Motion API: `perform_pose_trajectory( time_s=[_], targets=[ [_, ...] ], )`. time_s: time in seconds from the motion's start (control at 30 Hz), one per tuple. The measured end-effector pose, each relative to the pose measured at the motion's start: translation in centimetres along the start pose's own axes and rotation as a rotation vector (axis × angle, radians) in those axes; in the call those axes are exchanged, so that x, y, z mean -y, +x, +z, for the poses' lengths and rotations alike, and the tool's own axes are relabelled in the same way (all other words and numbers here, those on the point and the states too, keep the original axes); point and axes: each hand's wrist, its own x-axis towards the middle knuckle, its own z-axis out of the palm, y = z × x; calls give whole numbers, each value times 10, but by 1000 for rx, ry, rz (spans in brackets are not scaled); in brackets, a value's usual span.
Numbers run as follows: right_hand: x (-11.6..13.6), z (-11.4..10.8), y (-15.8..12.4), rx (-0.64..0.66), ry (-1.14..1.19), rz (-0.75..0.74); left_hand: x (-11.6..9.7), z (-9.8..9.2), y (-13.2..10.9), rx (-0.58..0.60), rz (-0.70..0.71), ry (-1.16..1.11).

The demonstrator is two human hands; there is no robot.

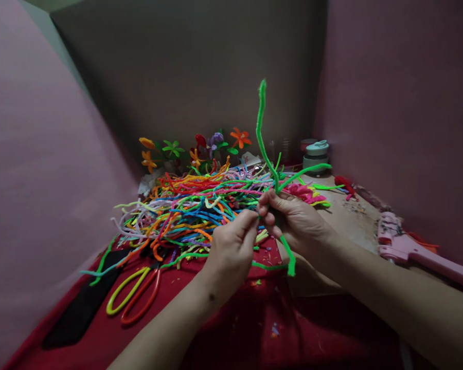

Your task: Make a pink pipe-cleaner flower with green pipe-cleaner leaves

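between the right fingers (280,202), green pipe cleaners (259,126), ends above and below

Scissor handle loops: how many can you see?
2: a yellow loop on the left and a red loop just right of it, both on the red cloth. More could be hidden under the heap of fuzzy stems.

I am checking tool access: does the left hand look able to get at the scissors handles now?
Probably yes: the scissors handles lie uncovered on red cloth, left of the left hand, which seems to pinch a green pipe cleaner and would likely release it first.
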Motion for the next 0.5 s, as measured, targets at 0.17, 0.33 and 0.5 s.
perform_pose_trajectory(
  time_s=[0.17, 0.33, 0.5],
  targets=[
    [9, 3, -5, 32, -42, 40, -9, -6, 6, 381, -540, -991],
    [8, -2, 1, -1, -30, 21, -1, -11, 11, 485, -598, -1157],
    [5, -11, 8, -38, -38, -14, 14, -13, 19, 417, -458, -818]
  ],
)
